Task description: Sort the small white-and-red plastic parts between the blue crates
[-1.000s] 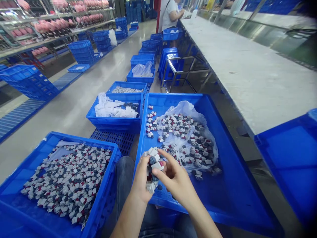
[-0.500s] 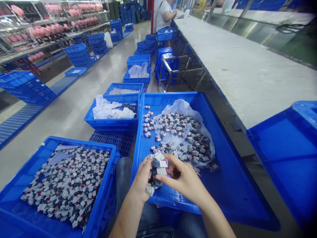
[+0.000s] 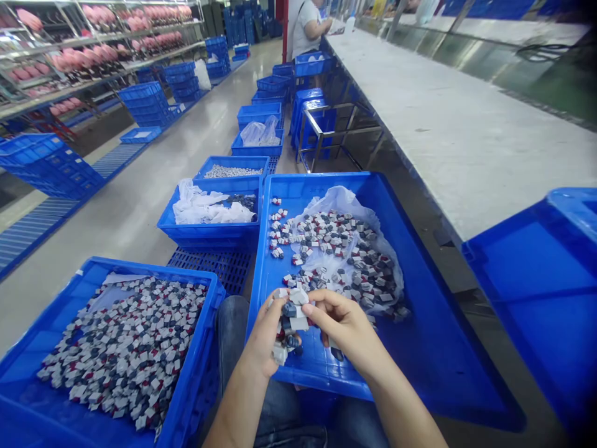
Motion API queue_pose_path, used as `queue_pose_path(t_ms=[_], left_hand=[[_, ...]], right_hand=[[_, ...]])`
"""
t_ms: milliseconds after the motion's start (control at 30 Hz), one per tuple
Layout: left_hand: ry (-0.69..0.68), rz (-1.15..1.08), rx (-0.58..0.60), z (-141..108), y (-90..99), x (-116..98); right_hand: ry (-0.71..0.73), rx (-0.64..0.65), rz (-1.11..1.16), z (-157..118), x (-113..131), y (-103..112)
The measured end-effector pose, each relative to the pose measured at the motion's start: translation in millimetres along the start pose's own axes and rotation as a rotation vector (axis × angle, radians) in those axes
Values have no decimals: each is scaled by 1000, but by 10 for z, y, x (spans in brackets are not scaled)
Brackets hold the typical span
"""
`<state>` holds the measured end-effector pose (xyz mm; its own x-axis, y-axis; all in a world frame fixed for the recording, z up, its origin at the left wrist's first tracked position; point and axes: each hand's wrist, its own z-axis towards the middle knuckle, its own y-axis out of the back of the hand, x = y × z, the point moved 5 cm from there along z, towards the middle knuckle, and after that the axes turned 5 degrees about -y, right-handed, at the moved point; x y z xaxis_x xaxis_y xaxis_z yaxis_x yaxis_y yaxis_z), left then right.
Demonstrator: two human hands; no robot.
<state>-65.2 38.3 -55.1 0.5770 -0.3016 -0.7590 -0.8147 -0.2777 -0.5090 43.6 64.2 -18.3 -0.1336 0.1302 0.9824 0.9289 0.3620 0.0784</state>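
Note:
Several small plastic toy parts (image 3: 298,322), white with dark grey fist-like ends and touches of red, are bunched in my left hand (image 3: 267,333), its fingers curled round them. My right hand (image 3: 342,323) reaches in from the other side, thumb and fingertips closed on a white part at the top of the bunch. Another grey and white part (image 3: 336,351) shows just under my right palm; whether that hand holds it, I cannot tell. Both hands are over the near edge of a large blue tray (image 3: 429,348), where a pile of like parts (image 3: 368,274) lies on a clear plastic bag (image 3: 387,249).
At the left stands a blue crate (image 3: 212,298) full of like parts (image 3: 135,342). Beyond it are a crate with white plastic bags (image 3: 209,213) and one of small pale pieces (image 3: 233,171). A long pale worktable (image 3: 448,112) runs along the right, with a person (image 3: 308,28) at its far end.
The parts in my left hand have shifted and turned a little. My right thumb has moved up onto the upper white part, and a grey and white part now shows below my right palm.

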Motion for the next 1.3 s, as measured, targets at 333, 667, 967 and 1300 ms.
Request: queue_pose_path(t_ms=[333, 667, 967, 1300], left_hand=[[112, -376, 0, 93, 164, 10], [-107, -562, -239, -162, 1240, -380], [-381, -733, -531, -607, 2083, -578], [-455, -680, -537, -637, 1864, -611]], right_hand=[[-187, -344, 579, 38, -327, 50], [-19, 107, 70, 532, 317, -1393], [153, 632, -439, 451, 154, -2212], [228, 628, -442, 379, 16, -2256]])
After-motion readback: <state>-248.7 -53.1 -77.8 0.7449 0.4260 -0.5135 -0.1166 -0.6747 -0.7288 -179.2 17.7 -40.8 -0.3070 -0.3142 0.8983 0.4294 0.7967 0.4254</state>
